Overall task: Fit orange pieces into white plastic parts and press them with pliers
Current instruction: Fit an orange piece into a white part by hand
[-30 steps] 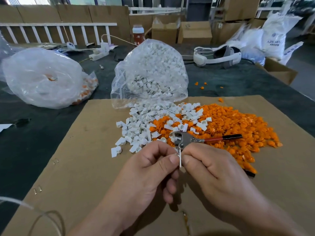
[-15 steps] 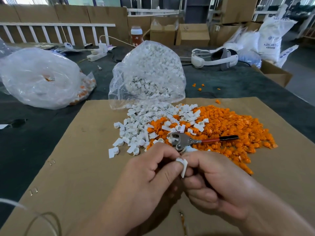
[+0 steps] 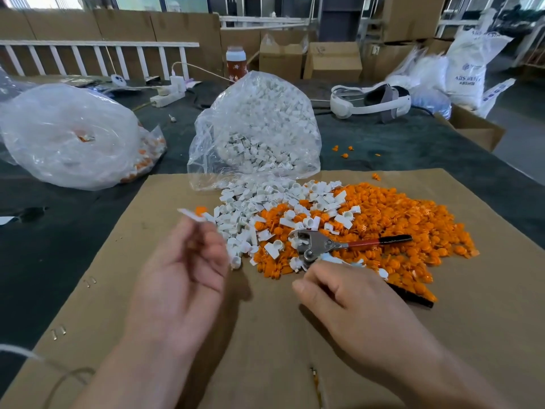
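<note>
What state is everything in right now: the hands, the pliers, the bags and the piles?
Left hand: raised, blurred, pinching a white part at its fingertips.
Right hand: low over the cardboard, by the pliers' head.
Pliers: lying on the orange pieces, handles spread.
Bag of white parts: open, spilling onto the cardboard.
Left bag: lying on its side on the table.
Headset: resting on the table.

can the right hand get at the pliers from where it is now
Probably yes. The right hand sits just in front of the pliers, which lie in the open on top of the orange pieces. Nothing covers the pliers; only loose white parts lie around them.
</note>
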Motion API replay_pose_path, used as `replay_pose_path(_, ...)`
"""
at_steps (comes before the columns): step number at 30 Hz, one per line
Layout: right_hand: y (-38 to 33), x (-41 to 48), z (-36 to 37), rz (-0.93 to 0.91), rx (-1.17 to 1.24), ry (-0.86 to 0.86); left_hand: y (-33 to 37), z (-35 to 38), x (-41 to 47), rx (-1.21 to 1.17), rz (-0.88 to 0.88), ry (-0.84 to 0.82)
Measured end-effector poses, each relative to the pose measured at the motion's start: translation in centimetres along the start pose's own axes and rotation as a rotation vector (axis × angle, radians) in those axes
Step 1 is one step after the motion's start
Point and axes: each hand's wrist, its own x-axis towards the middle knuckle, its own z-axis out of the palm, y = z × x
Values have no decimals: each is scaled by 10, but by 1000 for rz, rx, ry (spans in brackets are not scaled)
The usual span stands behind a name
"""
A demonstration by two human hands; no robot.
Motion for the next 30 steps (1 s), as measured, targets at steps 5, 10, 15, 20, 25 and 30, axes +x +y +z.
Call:
replay_pose_path(5,0,0,3,2,-84,18,25,-17,19,-248,127,284)
replay_pose_path(10,2,1,1,-11,-210,39,21,-26,26,-189,121,394)
replay_pose_path(15,3,2,5,-78,-340,9,5,-31,25,1083,250,440)
replay_pose_path(20,6,1,8,-127,-397,23,-7,-37,14,2084,410,266)
replay_pose_path(25,3,1,11,-164,-453,-2,-6,-31,7,2087,484,81)
replay_pose_path(30,-3,5,15,-167,-481,-30,-30,-23,-7,2055,557,-252)
